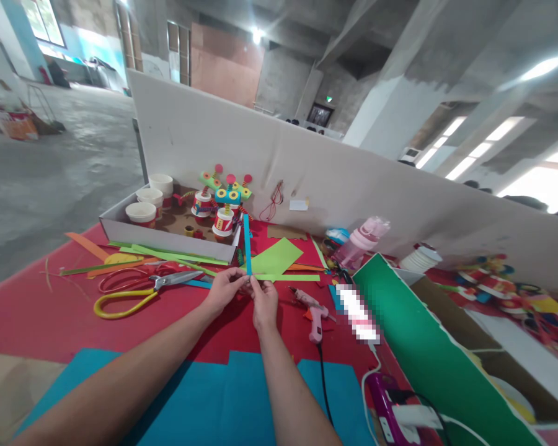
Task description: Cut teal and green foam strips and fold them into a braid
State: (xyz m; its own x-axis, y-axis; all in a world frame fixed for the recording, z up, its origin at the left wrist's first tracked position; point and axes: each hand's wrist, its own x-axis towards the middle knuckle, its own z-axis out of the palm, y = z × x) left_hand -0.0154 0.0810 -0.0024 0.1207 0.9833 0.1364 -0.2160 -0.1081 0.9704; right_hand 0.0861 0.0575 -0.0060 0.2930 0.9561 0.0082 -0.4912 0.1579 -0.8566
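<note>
My left hand (229, 288) and my right hand (265, 302) meet above the red table, fingertips pinched together. Between them are a blue paper strip (247, 241), pointing away from me, and a light green paper strip (297, 278), pointing right. The two strips meet at about a right angle at my fingertips, which hide the joint. Right of my right hand lies a pink hot glue gun (315, 316). To the left are yellow-handled scissors (153, 294) and a red-handled pair (121, 278). A green paper sheet (279, 255) lies just beyond my hands.
A shallow box (167, 243) at the back left holds white-and-red paper cups and several paper-cup figures. Blue sheets (204, 402) cover the near edge. On the right stand a green panel (413, 334), a pink bottle (363, 240) and a purple power strip (385, 409) with cords.
</note>
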